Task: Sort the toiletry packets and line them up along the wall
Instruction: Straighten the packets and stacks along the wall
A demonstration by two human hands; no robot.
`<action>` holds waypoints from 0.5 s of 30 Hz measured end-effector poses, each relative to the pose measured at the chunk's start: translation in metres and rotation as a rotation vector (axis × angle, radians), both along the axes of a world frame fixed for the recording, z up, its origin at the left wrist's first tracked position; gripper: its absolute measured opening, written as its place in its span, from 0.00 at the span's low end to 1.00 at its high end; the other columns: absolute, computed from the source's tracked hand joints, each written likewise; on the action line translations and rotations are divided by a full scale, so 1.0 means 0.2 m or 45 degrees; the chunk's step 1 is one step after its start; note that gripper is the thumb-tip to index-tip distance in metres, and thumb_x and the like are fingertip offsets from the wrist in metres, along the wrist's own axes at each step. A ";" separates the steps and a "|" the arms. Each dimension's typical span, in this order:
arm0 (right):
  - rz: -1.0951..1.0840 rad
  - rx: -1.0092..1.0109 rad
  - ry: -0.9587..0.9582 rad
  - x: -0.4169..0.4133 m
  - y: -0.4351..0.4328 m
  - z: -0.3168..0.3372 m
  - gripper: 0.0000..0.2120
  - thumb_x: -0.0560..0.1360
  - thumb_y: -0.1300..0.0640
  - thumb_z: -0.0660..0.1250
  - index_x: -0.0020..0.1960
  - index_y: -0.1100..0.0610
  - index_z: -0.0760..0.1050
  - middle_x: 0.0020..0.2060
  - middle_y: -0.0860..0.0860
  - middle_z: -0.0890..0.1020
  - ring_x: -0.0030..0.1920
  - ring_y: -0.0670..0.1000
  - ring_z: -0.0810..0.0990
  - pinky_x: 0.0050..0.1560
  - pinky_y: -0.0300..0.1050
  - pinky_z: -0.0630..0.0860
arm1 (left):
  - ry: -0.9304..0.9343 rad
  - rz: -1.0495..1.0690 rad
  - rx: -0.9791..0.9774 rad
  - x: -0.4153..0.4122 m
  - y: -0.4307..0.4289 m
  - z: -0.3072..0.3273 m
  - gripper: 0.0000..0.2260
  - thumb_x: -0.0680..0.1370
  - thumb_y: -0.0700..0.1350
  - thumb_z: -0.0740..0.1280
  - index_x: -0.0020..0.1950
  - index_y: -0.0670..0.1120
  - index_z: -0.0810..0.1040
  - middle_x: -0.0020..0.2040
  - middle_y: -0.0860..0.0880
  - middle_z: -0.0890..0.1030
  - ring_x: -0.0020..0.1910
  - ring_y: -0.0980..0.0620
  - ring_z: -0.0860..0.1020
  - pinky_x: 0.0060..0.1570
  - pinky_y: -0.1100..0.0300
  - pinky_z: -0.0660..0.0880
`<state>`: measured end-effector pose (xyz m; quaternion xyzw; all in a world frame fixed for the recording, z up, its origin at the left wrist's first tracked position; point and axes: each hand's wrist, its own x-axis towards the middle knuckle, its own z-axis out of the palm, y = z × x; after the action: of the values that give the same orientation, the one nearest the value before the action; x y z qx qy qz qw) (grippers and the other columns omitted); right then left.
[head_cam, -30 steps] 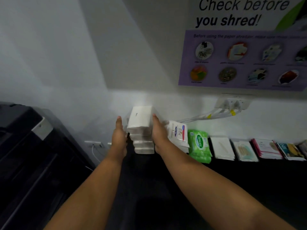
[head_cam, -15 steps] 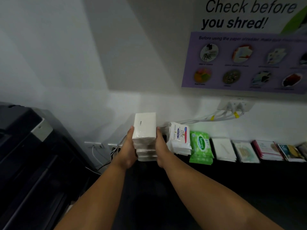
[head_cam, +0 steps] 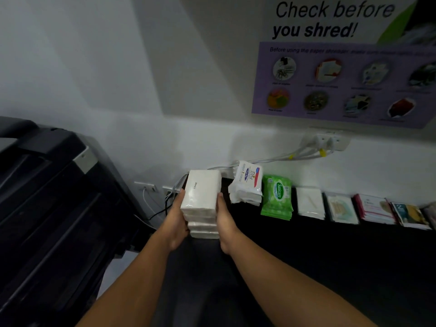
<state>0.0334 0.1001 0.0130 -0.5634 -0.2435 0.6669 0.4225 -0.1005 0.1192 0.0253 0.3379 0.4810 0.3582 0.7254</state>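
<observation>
A stack of white tissue packets (head_cam: 202, 193) is at the left end of the black table (head_cam: 330, 267), close to the wall. My left hand (head_cam: 175, 220) grips its left side and my right hand (head_cam: 224, 220) grips its right side, thumbs up along the packets. My fingers behind the stack are hidden. To its right a row runs along the wall: Dove packets (head_cam: 247, 185), green Sanicare wipes (head_cam: 278, 197), plain white packets (head_cam: 310, 202), pale sachets (head_cam: 344, 208), pink-edged packets (head_cam: 375, 208) and blue-and-yellow packets (head_cam: 409, 214).
A large black printer (head_cam: 47, 197) fills the left side, with a gap between it and the table. White cables run from a wall socket (head_cam: 330, 140) down behind the Dove packets. A purple shredding poster (head_cam: 342, 83) hangs above.
My left hand, apart from the stack a second ago, has closed onto its left side. Both hands now sit lower around the stack, which has shifted slightly away from the wall.
</observation>
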 end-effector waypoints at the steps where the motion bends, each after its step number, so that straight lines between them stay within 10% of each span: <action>1: 0.006 0.002 0.005 0.01 -0.02 0.00 0.32 0.77 0.28 0.47 0.68 0.45 0.74 0.53 0.49 0.86 0.50 0.50 0.86 0.47 0.46 0.79 | -0.013 0.012 0.008 0.00 -0.03 -0.01 0.34 0.78 0.72 0.48 0.69 0.51 0.76 0.63 0.44 0.82 0.62 0.44 0.80 0.67 0.44 0.71; 15: -0.016 0.017 -0.022 0.01 0.05 -0.05 0.29 0.79 0.31 0.47 0.68 0.45 0.74 0.58 0.49 0.83 0.52 0.45 0.81 0.42 0.38 0.70 | -0.076 -0.051 -0.001 0.02 0.09 -0.07 0.35 0.77 0.73 0.50 0.72 0.50 0.73 0.66 0.44 0.80 0.66 0.43 0.78 0.71 0.41 0.66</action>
<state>0.0364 0.1106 0.0024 -0.5678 -0.2479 0.6577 0.4285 -0.0970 0.1376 0.0121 0.3364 0.4525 0.3532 0.7466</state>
